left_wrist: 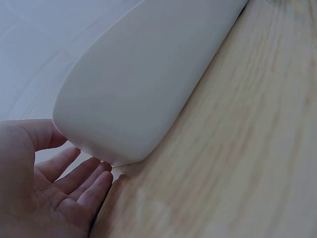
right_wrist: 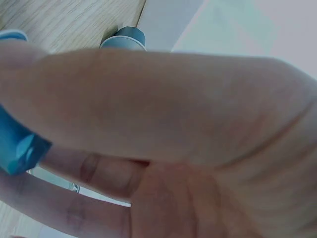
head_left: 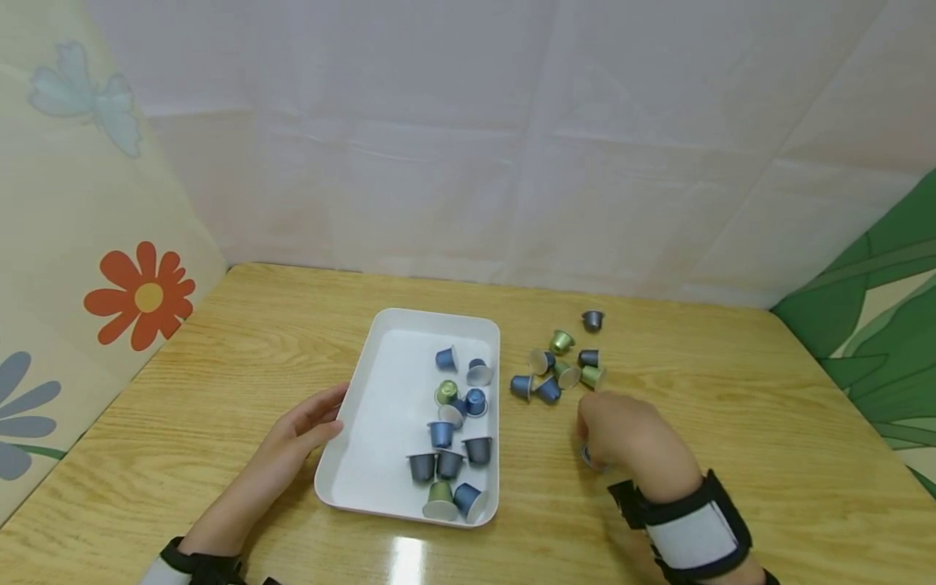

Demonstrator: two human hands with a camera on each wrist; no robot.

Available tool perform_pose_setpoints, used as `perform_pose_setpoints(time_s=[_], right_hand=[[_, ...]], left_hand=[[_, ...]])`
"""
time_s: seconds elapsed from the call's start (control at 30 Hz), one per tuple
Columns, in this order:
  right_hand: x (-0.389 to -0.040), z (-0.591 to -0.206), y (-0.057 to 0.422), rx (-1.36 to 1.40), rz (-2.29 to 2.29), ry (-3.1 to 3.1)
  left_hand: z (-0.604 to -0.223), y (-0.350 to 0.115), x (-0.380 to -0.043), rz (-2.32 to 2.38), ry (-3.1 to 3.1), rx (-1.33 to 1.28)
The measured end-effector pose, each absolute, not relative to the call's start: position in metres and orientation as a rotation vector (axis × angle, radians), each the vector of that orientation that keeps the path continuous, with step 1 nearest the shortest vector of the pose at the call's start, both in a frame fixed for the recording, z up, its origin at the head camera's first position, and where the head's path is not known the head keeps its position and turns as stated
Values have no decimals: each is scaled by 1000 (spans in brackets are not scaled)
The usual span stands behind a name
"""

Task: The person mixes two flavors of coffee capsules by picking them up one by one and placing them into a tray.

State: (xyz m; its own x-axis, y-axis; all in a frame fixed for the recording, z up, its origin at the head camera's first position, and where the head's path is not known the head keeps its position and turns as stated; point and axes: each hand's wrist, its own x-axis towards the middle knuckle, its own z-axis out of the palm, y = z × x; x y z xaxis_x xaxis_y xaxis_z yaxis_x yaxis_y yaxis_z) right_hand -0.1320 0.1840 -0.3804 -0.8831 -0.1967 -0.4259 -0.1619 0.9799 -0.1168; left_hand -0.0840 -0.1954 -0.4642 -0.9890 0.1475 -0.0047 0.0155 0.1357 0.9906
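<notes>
A white tray (head_left: 366, 406) lies on the table with several blue, green and dark grey coffee capsules (head_left: 441, 434) along its right half. My left hand (head_left: 296, 431) holds the tray's left side, thumb at the rim and fingertips against the outer wall (left_wrist: 114, 99). To the right of the tray, my right hand (head_left: 632, 439) is low over the table, back of the hand up. It pinches a blue coffee capsule (right_wrist: 20, 144) between thumb and fingers; most of that capsule is hidden in the head view.
Several loose capsules (head_left: 548, 390) lie in a group right of the tray, beyond my right hand. One dark grey capsule (head_left: 593, 320) sits farthest back. A white cloth (head_left: 468, 162) hangs behind the wooden table (head_left: 278, 325), with patterned panels at both sides.
</notes>
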Motion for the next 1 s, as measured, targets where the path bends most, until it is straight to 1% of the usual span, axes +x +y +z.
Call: perform_pose_setpoints(time_s=[0.6,0.8,1.0], right_hand=[[-125,-377,180,-369,-55,2779],[-122,-375,174,-459,-93,2824],[-119,-371,163,-475,-111,2841]], left_hand=[[-463,-196,-84,1992,2273,132],[-464,-196,-85,2000,2267,143],[-464,-195,-85,2016,2266,168]])
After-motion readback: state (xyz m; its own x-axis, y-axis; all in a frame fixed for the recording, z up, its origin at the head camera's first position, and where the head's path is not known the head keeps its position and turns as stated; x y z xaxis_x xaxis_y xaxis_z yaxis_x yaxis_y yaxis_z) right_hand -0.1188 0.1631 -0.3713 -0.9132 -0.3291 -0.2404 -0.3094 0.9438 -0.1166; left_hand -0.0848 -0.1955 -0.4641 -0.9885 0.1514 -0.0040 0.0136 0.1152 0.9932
